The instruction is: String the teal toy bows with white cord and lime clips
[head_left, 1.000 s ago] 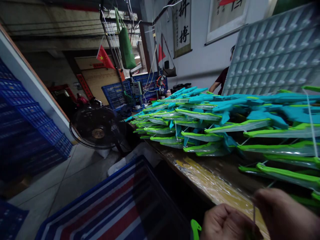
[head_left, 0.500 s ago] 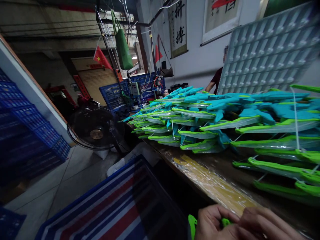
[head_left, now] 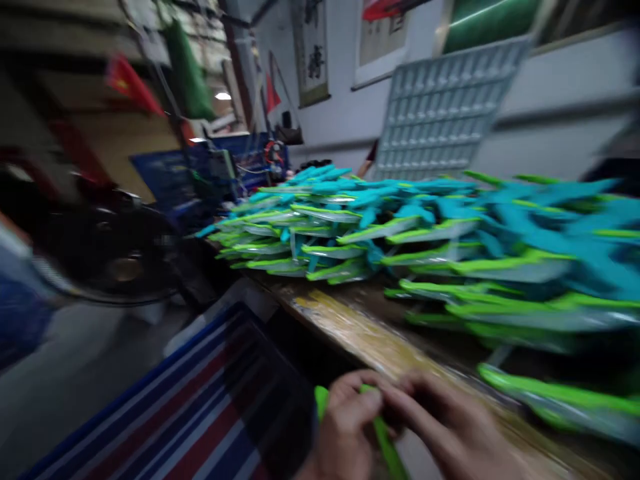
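The whole view is smeared by motion. My left hand [head_left: 345,427] and my right hand [head_left: 440,427] meet at the bottom edge, in front of the wooden workbench [head_left: 360,333]. Both curl their fingers round a bright green plastic piece [head_left: 383,437] that runs between them. Beyond them a long pile of green and teal plastic parts [head_left: 400,233] covers the bench from the middle to the right edge.
A red, white and blue striped sack [head_left: 200,407] lies open at my lower left. A black floor fan [head_left: 115,253] stands further left. A grey moulded tray [head_left: 440,113] leans on the back wall. Blue crates [head_left: 165,173] are stacked behind the bench.
The view has swung left and down, so the pile and tray shifted left. Both hands have come up into view and closed together on the green piece.
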Demonstrator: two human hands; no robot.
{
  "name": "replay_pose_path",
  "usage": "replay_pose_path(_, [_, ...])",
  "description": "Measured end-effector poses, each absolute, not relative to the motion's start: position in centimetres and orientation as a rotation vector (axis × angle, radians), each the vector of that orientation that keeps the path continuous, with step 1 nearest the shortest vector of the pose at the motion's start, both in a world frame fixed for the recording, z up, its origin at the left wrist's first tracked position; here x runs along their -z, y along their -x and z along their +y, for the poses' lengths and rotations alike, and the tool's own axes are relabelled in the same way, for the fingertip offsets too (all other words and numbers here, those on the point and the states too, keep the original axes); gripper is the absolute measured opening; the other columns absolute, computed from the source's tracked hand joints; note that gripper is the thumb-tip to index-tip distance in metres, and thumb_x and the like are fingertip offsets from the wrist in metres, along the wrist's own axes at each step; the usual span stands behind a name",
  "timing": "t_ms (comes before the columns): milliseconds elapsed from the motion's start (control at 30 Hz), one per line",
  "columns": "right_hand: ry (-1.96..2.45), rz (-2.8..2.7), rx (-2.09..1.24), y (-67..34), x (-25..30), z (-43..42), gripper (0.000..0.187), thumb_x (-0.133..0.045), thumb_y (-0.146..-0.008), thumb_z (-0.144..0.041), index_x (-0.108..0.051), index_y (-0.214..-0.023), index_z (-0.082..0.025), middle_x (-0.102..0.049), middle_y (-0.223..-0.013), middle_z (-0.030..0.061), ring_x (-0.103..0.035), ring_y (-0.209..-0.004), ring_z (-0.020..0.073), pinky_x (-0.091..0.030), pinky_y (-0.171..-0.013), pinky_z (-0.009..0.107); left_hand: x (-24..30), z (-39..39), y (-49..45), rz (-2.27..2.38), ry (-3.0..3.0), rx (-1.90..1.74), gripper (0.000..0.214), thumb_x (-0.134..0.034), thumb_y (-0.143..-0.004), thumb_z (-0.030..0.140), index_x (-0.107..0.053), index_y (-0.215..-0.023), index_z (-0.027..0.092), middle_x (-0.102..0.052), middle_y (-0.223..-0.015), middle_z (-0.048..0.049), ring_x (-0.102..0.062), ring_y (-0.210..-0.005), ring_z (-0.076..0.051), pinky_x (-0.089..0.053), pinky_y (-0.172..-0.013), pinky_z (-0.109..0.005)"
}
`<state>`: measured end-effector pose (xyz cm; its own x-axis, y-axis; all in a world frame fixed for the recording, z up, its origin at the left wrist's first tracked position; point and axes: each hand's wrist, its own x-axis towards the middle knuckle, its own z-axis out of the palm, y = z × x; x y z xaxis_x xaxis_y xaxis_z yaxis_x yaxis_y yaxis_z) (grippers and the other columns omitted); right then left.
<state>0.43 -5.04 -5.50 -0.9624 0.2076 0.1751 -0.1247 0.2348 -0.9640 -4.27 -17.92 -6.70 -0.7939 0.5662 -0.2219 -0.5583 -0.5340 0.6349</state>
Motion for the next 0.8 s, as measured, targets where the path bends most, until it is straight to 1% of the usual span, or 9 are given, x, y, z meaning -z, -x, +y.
replay_pose_path(67, [0.177,-2.057,-1.980,-0.55,4.81,-5.55,0.036,-0.069,-0.090,-0.049,-0.062,-0.072,-0.019,-0.065,-0.062,0.0009,-0.067,-0.057,0.0168,-0.054,-0.056,0.023,6.36,-18.27,4.26,0.983,-0.049,-2.273,0.021,-0.081,-0.073,0.030,-0.074,-0.082,0.013,-0.066,-0.078,-0.0041,-0.054,-0.065,-0.012,-0.040,-0.063,-0.024])
replay_pose_path(100, [0.211,-1.994,-2.007,-0.47,4.73,-5.77,0.036,-0.071,-0.090,-0.047,-0.060,-0.071,-0.018,-0.065,-0.061,0.0002,-0.066,-0.055,0.0158,-0.053,-0.056,0.024,6.29,-18.39,4.44,0.978,-0.069,-2.252,0.018,-0.079,-0.077,0.029,-0.074,-0.084,0.013,-0.064,-0.079,-0.0034,-0.053,-0.067,-0.012,-0.040,-0.065,-0.023])
replay_pose_path(167, [0.226,-1.938,-2.044,-0.32,4.79,-6.02,0.035,-0.072,-0.090,-0.043,-0.058,-0.071,-0.017,-0.064,-0.062,-0.0006,-0.065,-0.054,0.0144,-0.052,-0.056,0.024,6.29,-18.51,4.85,0.969,-0.112,-2.210,0.014,-0.077,-0.082,0.027,-0.074,-0.084,0.014,-0.062,-0.081,-0.0024,-0.052,-0.069,-0.011,-0.041,-0.066,-0.023])
replay_pose_path(300, [0.184,-1.899,-2.036,-0.58,4.57,-5.90,0.034,-0.072,-0.090,-0.040,-0.059,-0.069,-0.017,-0.062,-0.062,-0.0016,-0.064,-0.053,0.0130,-0.052,-0.054,0.022,6.23,-18.40,5.01,0.992,-0.208,-2.159,0.015,-0.076,-0.084,0.029,-0.072,-0.081,0.014,-0.057,-0.079,-0.0012,-0.048,-0.067,-0.011,-0.040,-0.064,-0.023])
replay_pose_path(433, [0.093,-1.957,-1.900,-0.83,4.24,-5.63,0.032,-0.067,-0.094,-0.037,-0.059,-0.069,-0.017,-0.060,-0.064,-0.0018,-0.062,-0.053,0.0111,-0.051,-0.051,0.020,6.02,-18.11,4.73,1.038,-0.234,-2.144,0.017,-0.073,-0.088,0.031,-0.070,-0.081,0.015,-0.055,-0.074,-0.0006,-0.047,-0.066,-0.011,-0.040,-0.063,-0.022])
replay_pose_path(533, [0.091,-1.989,-1.843,-0.84,4.46,-5.56,0.033,-0.064,-0.096,-0.036,-0.058,-0.070,-0.017,-0.059,-0.065,-0.0018,-0.061,-0.054,0.0101,-0.051,-0.053,0.020,5.92,-17.92,4.56,1.082,-0.215,-2.130,0.020,-0.072,-0.089,0.034,-0.069,-0.081,0.015,-0.055,-0.072,-0.0003,-0.047,-0.064,-0.011,-0.040,-0.061,-0.022])
replay_pose_path(633, [0.118,-1.963,-1.951,-0.83,4.86,-5.46,0.033,-0.065,-0.095,-0.038,-0.056,-0.072,-0.017,-0.057,-0.068,-0.0025,-0.061,-0.053,0.0097,-0.050,-0.053,0.021,5.95,-17.85,4.59,1.094,-0.214,-2.114,0.021,-0.072,-0.089,0.035,-0.068,-0.081,0.015,-0.054,-0.072,-0.0003,-0.046,-0.064,-0.011,-0.040,-0.061,-0.021])
replay_pose_path(800, [0.114,-1.805,-2.261,-0.73,4.90,-5.18,0.035,-0.075,-0.088,-0.042,-0.054,-0.075,-0.017,-0.057,-0.069,-0.0037,-0.063,-0.053,0.0102,-0.049,-0.052,0.019,5.98,-18.04,4.98,1.089,-0.305,-2.101,0.022,-0.074,-0.087,0.031,-0.065,-0.073,0.016,-0.052,-0.071,0.0005,-0.048,-0.062,-0.011,-0.039,-0.059,-0.022])
